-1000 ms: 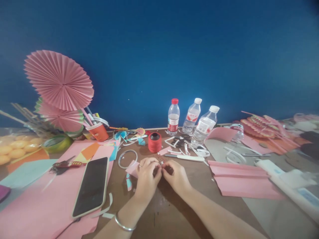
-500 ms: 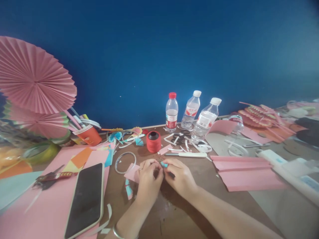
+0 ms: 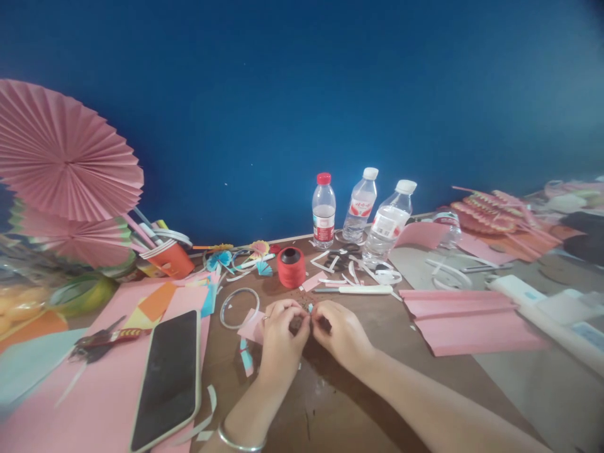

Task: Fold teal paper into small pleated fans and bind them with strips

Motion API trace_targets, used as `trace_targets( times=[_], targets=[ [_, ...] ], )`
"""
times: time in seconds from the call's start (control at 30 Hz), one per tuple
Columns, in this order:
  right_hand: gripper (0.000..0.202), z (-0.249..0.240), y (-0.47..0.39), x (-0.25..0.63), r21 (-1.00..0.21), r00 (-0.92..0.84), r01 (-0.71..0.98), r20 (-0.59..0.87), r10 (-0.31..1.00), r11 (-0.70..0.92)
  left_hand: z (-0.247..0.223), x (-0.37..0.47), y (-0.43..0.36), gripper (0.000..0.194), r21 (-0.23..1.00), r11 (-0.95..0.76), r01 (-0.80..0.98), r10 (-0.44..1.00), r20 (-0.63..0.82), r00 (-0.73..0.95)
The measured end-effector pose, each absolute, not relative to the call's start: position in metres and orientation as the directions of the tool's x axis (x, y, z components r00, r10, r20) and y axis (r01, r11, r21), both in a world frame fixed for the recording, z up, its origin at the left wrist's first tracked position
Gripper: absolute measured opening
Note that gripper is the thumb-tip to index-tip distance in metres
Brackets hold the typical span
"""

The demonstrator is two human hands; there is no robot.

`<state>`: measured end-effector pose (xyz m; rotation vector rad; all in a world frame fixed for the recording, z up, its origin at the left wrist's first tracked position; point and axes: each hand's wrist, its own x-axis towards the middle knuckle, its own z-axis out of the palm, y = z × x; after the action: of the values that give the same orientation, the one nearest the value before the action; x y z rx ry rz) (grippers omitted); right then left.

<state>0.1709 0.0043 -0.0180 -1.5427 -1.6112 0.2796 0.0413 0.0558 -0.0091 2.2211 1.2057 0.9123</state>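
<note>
My left hand [image 3: 285, 326] and my right hand [image 3: 340, 328] meet fingertip to fingertip above the brown table [image 3: 325, 409]. Between their pinched fingers shows a tiny bit of blue paper [image 3: 310, 307]; most of it is hidden. A piece of pink paper [image 3: 251, 326] lies just left of my left hand, with a blue and pink paper strip [image 3: 246, 357] below it. Directly beyond my hands stands a red spool of thread [image 3: 291, 269]. To its right lies a white-handled craft knife [image 3: 365, 290].
Three water bottles [image 3: 323, 217] stand near the blue wall. On the left are a phone [image 3: 167, 377], a red paper cup [image 3: 170, 258] and a pink pleated paper fan [image 3: 68, 151]. Folded pink paper [image 3: 472, 322] lies at right. A clear tape ring [image 3: 240, 308] sits left of the spool.
Less of the blue paper shows between my fingers now, and my fingertips are closer around it. The view has shifted slightly; the things on the table stay put.
</note>
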Motion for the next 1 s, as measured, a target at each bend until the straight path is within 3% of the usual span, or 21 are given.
trace_targets(
  times=[0.17,0.3,0.5,0.7,0.87,1.0],
  targets=[
    [0.005,-0.013,0.005,0.169,-0.844,0.218,0.528,0.242,0.945,0.094,-0.006,0.039,0.055,0.006,0.634,-0.551,0.542,0.832,0.369,0.414],
    [0.007,-0.012,0.006,0.169,-0.905,0.229,0.420,0.176,0.957,0.066,-0.005,0.040,0.058,0.007,0.666,-0.557,0.496,0.823,0.360,0.440],
    [0.013,-0.013,0.008,0.170,-0.896,0.236,0.421,0.261,0.936,0.144,-0.009,0.040,0.062,0.012,0.828,-0.407,0.385,0.861,0.208,0.464],
    [0.012,-0.015,0.007,0.172,-0.895,0.233,0.413,0.284,0.930,0.169,-0.009,0.041,0.064,0.015,0.966,-0.211,0.147,0.823,0.095,0.560],
    [0.011,-0.018,0.006,0.172,-0.883,0.243,0.419,0.334,0.911,0.212,-0.010,0.043,0.064,0.016,0.999,0.052,-0.014,0.773,-0.031,0.633],
    [0.012,-0.018,0.007,0.172,-0.840,0.244,0.467,0.422,0.873,0.275,-0.015,0.043,0.065,0.018,0.988,0.151,-0.028,0.767,-0.099,0.634]
  ],
)
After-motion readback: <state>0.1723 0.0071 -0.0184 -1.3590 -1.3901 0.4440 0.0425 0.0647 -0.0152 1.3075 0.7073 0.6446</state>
